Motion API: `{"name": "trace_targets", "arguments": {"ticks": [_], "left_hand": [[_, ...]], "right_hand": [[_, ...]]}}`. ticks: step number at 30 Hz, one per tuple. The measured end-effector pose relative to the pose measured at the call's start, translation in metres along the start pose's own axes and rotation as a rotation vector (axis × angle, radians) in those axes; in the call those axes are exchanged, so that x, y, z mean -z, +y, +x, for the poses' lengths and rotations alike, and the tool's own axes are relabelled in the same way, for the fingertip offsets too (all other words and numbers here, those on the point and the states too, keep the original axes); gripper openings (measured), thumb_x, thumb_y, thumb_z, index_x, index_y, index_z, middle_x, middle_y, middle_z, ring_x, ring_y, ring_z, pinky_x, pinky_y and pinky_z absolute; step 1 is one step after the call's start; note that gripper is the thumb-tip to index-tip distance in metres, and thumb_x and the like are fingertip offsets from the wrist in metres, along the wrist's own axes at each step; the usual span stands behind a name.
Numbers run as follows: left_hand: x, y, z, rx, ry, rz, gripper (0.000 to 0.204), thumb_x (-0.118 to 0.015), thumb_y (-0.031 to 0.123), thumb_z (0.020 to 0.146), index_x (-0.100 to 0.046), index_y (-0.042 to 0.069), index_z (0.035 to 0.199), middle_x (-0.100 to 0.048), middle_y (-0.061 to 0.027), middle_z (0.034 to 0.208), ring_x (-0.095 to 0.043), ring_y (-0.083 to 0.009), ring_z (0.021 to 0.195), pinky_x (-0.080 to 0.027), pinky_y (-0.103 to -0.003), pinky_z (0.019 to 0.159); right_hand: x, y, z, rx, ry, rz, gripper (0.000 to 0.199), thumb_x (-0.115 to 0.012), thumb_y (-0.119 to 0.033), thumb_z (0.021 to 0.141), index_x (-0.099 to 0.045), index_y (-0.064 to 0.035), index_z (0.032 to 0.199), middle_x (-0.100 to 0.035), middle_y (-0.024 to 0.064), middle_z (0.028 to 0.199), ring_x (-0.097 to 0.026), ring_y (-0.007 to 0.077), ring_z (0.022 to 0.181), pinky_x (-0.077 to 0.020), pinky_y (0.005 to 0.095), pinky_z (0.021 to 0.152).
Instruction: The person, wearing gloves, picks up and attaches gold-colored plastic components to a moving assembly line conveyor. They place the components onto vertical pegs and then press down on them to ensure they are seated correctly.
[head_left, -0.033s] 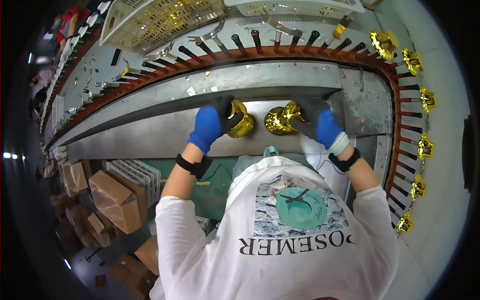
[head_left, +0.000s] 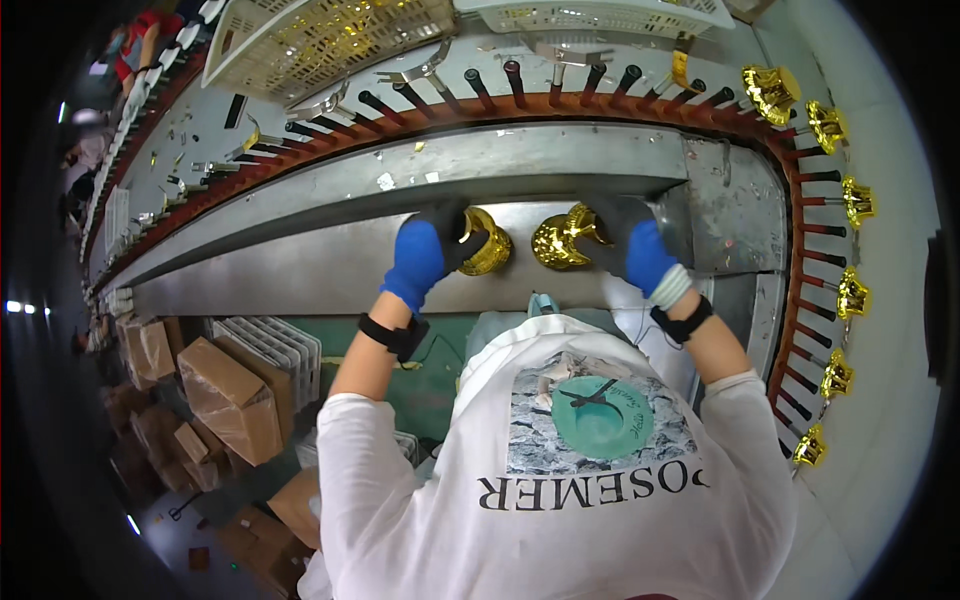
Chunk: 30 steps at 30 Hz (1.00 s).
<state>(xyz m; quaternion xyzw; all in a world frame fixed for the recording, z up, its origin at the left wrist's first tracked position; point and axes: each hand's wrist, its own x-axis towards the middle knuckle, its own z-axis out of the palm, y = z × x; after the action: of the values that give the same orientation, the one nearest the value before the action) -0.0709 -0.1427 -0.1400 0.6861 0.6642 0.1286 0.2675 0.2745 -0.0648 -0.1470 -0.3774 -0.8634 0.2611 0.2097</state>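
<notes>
Both hands wear black-and-blue gloves over a bare metal work ledge (head_left: 330,262). My left hand (head_left: 432,242) is closed around the left side of a shiny gold cup-shaped piece (head_left: 489,246) with a flared rim. Its thumb and fingers press on the piece's side and edge. Just to the right, my right hand (head_left: 625,238) grips the right side of a second gold cup-shaped piece (head_left: 560,242), whose mouth is partly turned toward that hand. A small gap separates the two pieces. The glove hides most of the right fingers.
Beyond the ledge curves a red-brown rail (head_left: 540,104) with several black-tipped pegs. Gold pieces (head_left: 857,203) sit on pegs along its right side. Plastic baskets (head_left: 330,50) stand behind it, one holding gold pieces. Cardboard boxes (head_left: 232,400) are at lower left.
The gold piece in my right hand has tilted slightly, showing more of its mouth. My left hand and its piece have shifted a little to the right.
</notes>
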Motion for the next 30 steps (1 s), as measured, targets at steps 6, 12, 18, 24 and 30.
{"name": "trace_targets", "arguments": {"ticks": [6, 12, 18, 24, 30], "left_hand": [[-0.068, -0.063, -0.024, -0.023, 0.294, 0.01, 0.073, -0.086, 0.044, 0.083, -0.065, 0.009, 0.143, -0.07, -0.0244, 0.134, -0.072, -0.0427, 0.111, -0.059, -0.048, 0.097], [-0.09, -0.084, -0.047, 0.056, 0.361, -0.193, 0.112, -0.093, 0.041, 0.08, -0.034, -0.004, 0.164, -0.053, -0.0298, 0.155, -0.065, -0.0384, 0.128, -0.055, -0.046, 0.107], [-0.132, -0.122, -0.061, 0.241, 0.211, -0.68, 0.123, -0.092, 0.036, 0.087, -0.01, -0.006, 0.169, -0.042, -0.0267, 0.162, -0.05, -0.0314, 0.147, -0.044, -0.043, 0.121], [-0.126, -0.13, -0.061, 0.336, 0.108, -1.019, 0.13, -0.096, 0.037, 0.077, -0.014, -0.007, 0.168, -0.036, -0.027, 0.165, -0.042, -0.0359, 0.151, -0.04, -0.045, 0.126], [-0.108, -0.165, -0.057, 0.299, 0.023, -1.196, 0.129, -0.095, 0.039, 0.078, -0.015, -0.008, 0.167, -0.043, -0.0285, 0.161, -0.049, -0.0362, 0.147, -0.043, -0.044, 0.123]], "right_hand": [[-0.098, 0.01, 0.037, -0.009, -0.006, -0.106, 0.072, -0.086, -0.039, 0.081, -0.064, -0.0082, 0.142, -0.075, 0.0212, 0.106, -0.072, 0.0427, 0.095, -0.057, 0.0527, 0.086], [-0.079, 0.028, 0.005, -0.178, -0.058, 0.041, 0.092, -0.09, -0.04, 0.081, -0.05, -0.0023, 0.155, -0.068, 0.0268, 0.136, -0.068, 0.0411, 0.123, -0.0547, 0.0483, 0.106], [-0.113, 0.027, -0.002, -0.601, -0.063, 0.781, 0.096, -0.087, -0.026, 0.092, -0.032, -0.0056, 0.167, -0.051, 0.024, 0.157, -0.052, 0.0309, 0.144, -0.0466, 0.0411, 0.118], [-0.161, 0.013, -0.03, -0.725, 0.218, 0.936, 0.094, -0.078, -0.022, 0.1, -0.018, -0.0104, 0.171, -0.045, 0.0221, 0.161, -0.053, 0.0295, 0.141, -0.0522, 0.0406, 0.113], [-0.208, -0.048, 0.023, -0.657, -0.098, 1.013, 0.097, -0.083, -0.018, 0.095, -0.021, -0.0032, 0.169, -0.057, 0.0151, 0.151, -0.06, 0.0235, 0.132, -0.0548, 0.0388, 0.11]]}}
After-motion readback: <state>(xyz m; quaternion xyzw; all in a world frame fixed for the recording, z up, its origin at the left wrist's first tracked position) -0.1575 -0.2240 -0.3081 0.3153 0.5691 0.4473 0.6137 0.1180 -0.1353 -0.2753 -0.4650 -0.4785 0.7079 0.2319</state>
